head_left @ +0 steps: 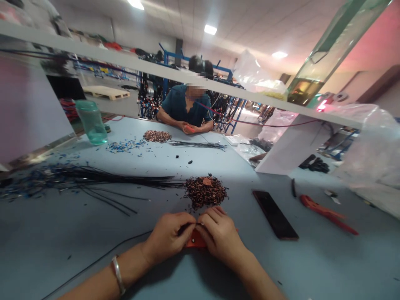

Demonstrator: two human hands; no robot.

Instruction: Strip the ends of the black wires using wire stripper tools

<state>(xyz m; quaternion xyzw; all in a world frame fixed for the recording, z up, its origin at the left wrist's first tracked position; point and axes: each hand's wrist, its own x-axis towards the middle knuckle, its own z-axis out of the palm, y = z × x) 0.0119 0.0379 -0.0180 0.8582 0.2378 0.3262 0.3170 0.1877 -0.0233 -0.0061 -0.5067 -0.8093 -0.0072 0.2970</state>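
At the near middle of the table my left hand (170, 234) is closed, thumb and finger pinching a thin black wire (104, 255) that trails toward the lower left. My right hand (220, 231) meets it, fingers curled and pressed together around the wire's tip; a small pale end shows between the hands. Beneath both hands sits an orange tool (194, 241) with a round metal spot, mostly covered by my fingers, so its kind is hidden. Just beyond lies a pile of small black and copper-coloured pieces (206, 196).
A bundle of black wires (125, 177) lies to the left. A phone (275, 214) and a red-handled tool (328, 214) lie to the right. Across the table a person (184, 108) holds something orange. A green bottle (91, 123) stands at the far left; a shelf beam (125, 66) crosses above.
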